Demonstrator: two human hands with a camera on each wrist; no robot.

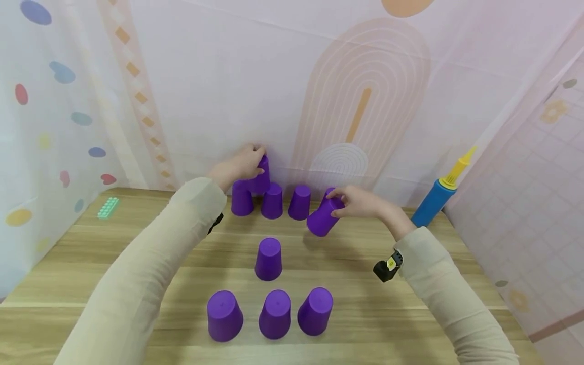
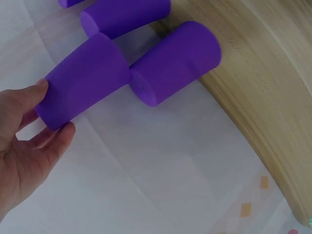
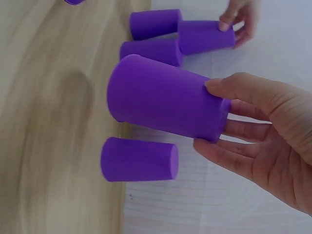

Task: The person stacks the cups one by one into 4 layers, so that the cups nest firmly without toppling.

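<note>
Left hand [image 1: 244, 163]: positioned at the back left of the wooden table [image 1: 410, 314], close to the patterned backdrop [image 1: 219, 81]. Its thumb and fingers [image 2: 58, 139] are curled around the closed end of an upper purple cup [image 1: 261, 175], pinching it by the base; the palm stays open behind the cup in the left wrist view. That cup sits inverted on top of, and between, two back-row cups: the far-left back cup [image 1: 242, 198] and the second back cup [image 1: 272, 201], touching both. To the right of these stands a third back cup [image 1: 299, 202], upside down and free of both hands. Right hand [image 1: 360, 202]: positioned at the right end of the back row. The thumb rests on top of the tilted purple cup [image 1: 323, 217] and the fingers [image 3: 234, 158] support it from below near its closed end, a loose pinch with the remaining fingers extended. This cup is lifted off the table, leaning with its open mouth toward the lower left. Nearer the person, a single middle cup [image 1: 268, 259] stands inverted, with a front row of three cups [image 1: 275, 313] below it. A blue and yellow pump [image 1: 439, 196] leans at the far right edge.
</note>
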